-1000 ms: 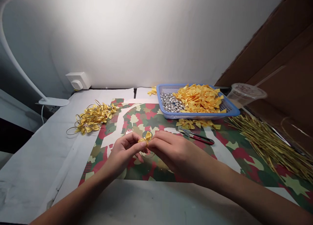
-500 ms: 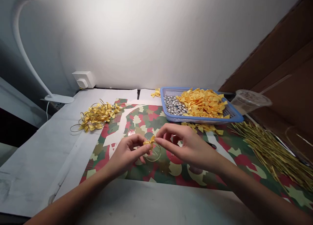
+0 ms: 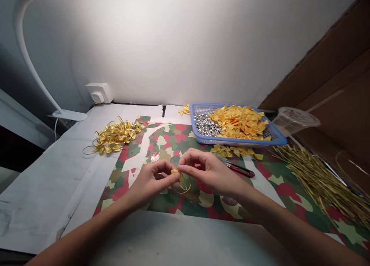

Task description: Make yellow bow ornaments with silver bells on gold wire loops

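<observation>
Above the camouflage-patterned sheet (image 3: 170,204), my left hand (image 3: 154,179) pinches a small yellow ribbon bow (image 3: 181,177) between thumb and forefinger. My right hand (image 3: 206,169) is closed on the same bow from the other side, its thumb and forefinger almost meeting the left fingertips. From the bow a thin gold wire loop (image 3: 189,187) hangs down and to the right. The fingers cover much of the bow, so its middle is hidden.
A blue basket (image 3: 239,143) holds silver bells or beads (image 3: 206,125) and yellow bows (image 3: 243,121). Looped finished-looking bows (image 3: 117,137) lie left. Gold stems (image 3: 320,177), a dark-red-handled tool (image 3: 239,169), a clear plastic cup (image 3: 295,119) and a lamp (image 3: 31,65) stand or lie around.
My right hand has shifted slightly left, closer to my left fingers, covering more of the bow. More of the dark-red-handled tool shows behind my right hand.
</observation>
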Motion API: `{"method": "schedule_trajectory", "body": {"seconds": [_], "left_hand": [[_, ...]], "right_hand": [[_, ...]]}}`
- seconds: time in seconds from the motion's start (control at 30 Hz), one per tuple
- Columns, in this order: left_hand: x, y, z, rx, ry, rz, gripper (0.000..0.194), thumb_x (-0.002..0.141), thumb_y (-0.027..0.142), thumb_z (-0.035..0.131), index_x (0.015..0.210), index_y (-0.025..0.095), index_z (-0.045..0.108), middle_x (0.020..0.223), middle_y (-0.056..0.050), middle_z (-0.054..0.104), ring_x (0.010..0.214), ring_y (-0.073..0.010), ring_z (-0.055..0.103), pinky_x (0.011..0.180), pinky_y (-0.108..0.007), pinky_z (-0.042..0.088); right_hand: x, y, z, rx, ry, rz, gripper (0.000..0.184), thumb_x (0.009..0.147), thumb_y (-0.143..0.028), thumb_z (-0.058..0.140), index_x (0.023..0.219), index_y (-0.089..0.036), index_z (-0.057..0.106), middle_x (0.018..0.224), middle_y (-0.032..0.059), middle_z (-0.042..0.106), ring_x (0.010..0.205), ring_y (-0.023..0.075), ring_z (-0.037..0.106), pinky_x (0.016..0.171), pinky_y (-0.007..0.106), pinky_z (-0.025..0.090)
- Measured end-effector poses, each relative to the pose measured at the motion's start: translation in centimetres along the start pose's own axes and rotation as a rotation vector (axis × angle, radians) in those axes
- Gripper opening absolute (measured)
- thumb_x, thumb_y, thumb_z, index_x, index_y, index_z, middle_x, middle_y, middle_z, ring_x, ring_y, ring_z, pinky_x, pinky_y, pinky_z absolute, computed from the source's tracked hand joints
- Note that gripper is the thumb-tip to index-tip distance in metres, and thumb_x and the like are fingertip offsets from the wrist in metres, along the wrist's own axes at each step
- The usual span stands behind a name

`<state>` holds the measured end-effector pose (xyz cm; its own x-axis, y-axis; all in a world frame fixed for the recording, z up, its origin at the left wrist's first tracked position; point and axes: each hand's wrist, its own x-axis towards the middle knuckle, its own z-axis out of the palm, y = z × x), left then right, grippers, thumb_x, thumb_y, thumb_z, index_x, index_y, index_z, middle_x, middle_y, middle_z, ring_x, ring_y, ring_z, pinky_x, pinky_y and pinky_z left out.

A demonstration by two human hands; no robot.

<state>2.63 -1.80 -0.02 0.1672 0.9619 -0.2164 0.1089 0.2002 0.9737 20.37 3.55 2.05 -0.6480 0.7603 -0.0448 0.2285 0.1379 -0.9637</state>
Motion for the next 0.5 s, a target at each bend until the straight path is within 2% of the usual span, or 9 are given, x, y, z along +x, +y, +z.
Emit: {"method": "schedule_trajectory", "body": {"seconds": [0.13,0.3,0.5], "left_hand": [[0.05,0.05,-0.10,-0.018,0.000,-0.001,0.021,0.076,0.035,0.068,0.073,0.015,0.060,0.069,0.001,0.061,0.063,-0.0106,0.056,0.055,-0.020,0.045],[0.16,0.12,-0.08,-0.039,0.005,0.015,0.023,0.075,0.037,0.069,0.073,0.015,0.061,0.069,0.001,0.061,0.062,-0.0110,0.058,0.056,-0.020,0.047],[0.06,0.09,0.11,-0.039,0.024,0.047,0.025,0.077,0.037,0.069,0.070,0.015,0.059,0.064,0.003,0.057,0.055,-0.0085,0.054,0.051,-0.018,0.046]], "right_hand": [[-0.19,0.03,0.30,-0.004,0.027,-0.011,0.016,0.086,-0.030,0.056,0.075,-0.018,0.059,0.080,0.0014,0.057,0.069,0.0134,0.050,0.060,0.026,0.040],[-0.33,-0.03,0.45,0.012,0.030,0.009,0.017,0.086,-0.032,0.057,0.075,-0.019,0.059,0.081,0.0014,0.057,0.067,0.0131,0.049,0.057,0.026,0.038],[-0.50,-0.44,0.22,0.057,-0.008,0.050,0.018,0.086,-0.035,0.057,0.077,-0.019,0.059,0.072,-0.0016,0.053,0.054,0.0097,0.039,0.047,0.024,0.029]]}}
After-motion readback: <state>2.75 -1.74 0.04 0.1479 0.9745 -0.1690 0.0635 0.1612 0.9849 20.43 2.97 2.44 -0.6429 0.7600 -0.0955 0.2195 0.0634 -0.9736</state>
